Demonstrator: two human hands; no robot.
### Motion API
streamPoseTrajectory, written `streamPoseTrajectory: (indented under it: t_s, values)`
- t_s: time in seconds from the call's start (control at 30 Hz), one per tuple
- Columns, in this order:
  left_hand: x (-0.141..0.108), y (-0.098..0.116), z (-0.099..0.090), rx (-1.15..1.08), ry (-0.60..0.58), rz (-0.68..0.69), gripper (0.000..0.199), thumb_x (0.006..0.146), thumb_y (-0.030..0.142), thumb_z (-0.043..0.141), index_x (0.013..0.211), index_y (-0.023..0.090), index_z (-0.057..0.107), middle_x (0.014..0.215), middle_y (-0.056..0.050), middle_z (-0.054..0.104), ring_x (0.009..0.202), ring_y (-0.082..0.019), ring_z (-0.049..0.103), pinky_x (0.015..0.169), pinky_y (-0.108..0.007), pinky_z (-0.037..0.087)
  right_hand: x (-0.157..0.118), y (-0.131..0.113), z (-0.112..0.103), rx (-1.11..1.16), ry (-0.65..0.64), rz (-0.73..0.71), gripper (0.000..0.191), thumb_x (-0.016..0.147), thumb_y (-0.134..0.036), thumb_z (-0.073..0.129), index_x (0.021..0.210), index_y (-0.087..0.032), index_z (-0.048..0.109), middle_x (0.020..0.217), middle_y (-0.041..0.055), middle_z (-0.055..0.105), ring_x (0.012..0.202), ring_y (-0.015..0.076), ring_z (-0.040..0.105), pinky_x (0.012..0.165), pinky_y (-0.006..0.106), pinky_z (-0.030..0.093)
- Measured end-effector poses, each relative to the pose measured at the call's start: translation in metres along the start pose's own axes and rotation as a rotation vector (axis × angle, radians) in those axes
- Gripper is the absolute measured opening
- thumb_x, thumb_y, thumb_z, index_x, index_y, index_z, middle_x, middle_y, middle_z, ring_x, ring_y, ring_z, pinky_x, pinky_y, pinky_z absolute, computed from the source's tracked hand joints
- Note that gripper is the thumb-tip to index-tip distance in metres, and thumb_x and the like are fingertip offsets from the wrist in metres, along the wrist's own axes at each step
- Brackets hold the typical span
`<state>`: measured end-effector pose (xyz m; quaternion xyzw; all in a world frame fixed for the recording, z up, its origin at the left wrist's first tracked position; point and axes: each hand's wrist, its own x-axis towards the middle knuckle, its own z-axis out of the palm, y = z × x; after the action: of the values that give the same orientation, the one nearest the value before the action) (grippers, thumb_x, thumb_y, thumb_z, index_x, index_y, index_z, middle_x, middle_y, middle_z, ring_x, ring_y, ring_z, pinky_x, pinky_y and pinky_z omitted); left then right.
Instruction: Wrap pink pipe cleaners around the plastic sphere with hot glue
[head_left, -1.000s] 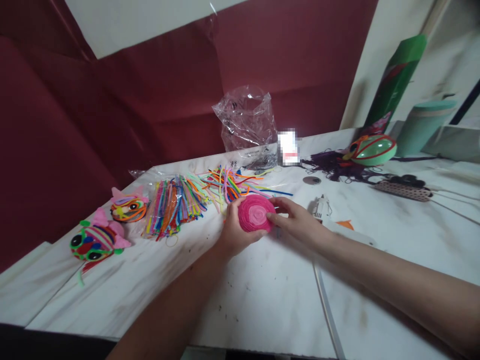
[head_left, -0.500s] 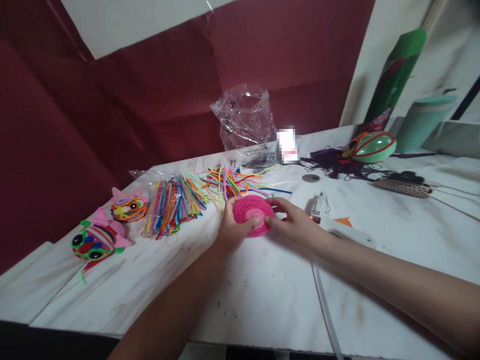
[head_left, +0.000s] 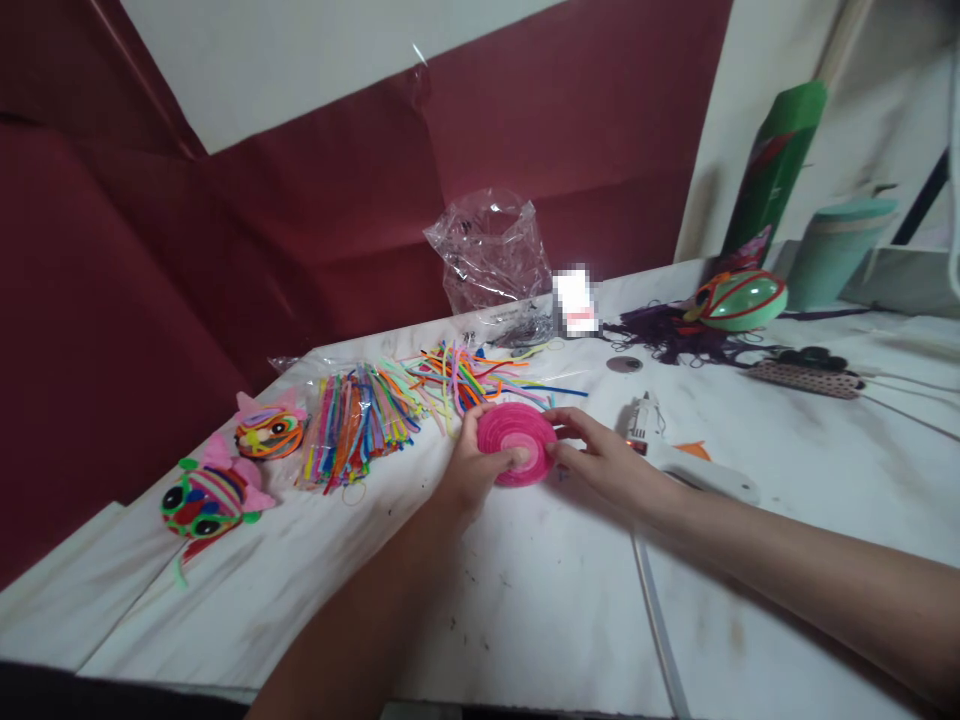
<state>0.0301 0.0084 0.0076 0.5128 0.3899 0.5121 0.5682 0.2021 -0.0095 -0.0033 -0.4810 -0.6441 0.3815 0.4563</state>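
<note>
A round pink disc (head_left: pixel 517 425), coiled in rings with a paler pink centre, is held above the white marbled table. My left hand (head_left: pixel 480 455) grips its left side, thumb across the front near the centre and fingers behind it, partly hidden. On the right edge, my right hand (head_left: pixel 589 445) pinches the disc between thumb and fingers. Just beyond the disc lie loose coloured pipe cleaners (head_left: pixel 480 375). To the right of my right hand is a white glue gun (head_left: pixel 724 480) with an orange trigger.
Bundled pipe cleaners (head_left: pixel 356 425) lie at left beside two colourful fish-like figures (head_left: pixel 210 500) (head_left: pixel 271 428). A clear plastic bag (head_left: pixel 491 260) stands at the back. Toward the right are a green balloon (head_left: pixel 750 300), purple strands (head_left: pixel 660 335), a perforated bar (head_left: pixel 806 380) and a lidded bin (head_left: pixel 844 250).
The view has shifted slightly, so the table items appear a little lower. Both hands keep hold of the pink disc, which is tilted a bit differently.
</note>
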Motion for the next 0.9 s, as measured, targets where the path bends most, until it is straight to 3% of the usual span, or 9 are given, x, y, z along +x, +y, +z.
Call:
streamPoseTrajectory:
  t_s: [0.23,0.9]
  values:
    - [-0.0034,0.001,0.0011,0.049,0.006,0.028,0.069,0.052,0.016,0.075,0.115,0.021,0.047,0.099,-0.004,0.061,0.084,-0.018,0.058,0.075,-0.03,0.047,-0.0014,-0.0051,-0.0008,-0.011,-0.001,0.034,0.034,0.077,-0.032,0.05,0.109,-0.02,0.05,0.109,0.0094,0.06,0.1,0.0231,0.058,0.074,0.036,0.051]
    - [-0.0026,-0.0044,-0.0036,0.123,-0.047,0.102,0.067,0.058,0.017,0.076,0.117,0.022,0.046,0.106,-0.005,0.06,0.093,-0.02,0.059,0.081,-0.031,0.048,-0.0053,-0.0067,0.0,-0.079,0.03,-0.041,0.029,0.08,-0.031,0.052,0.107,-0.02,0.051,0.109,0.0083,0.061,0.099,0.0214,0.059,0.071,0.034,0.052]
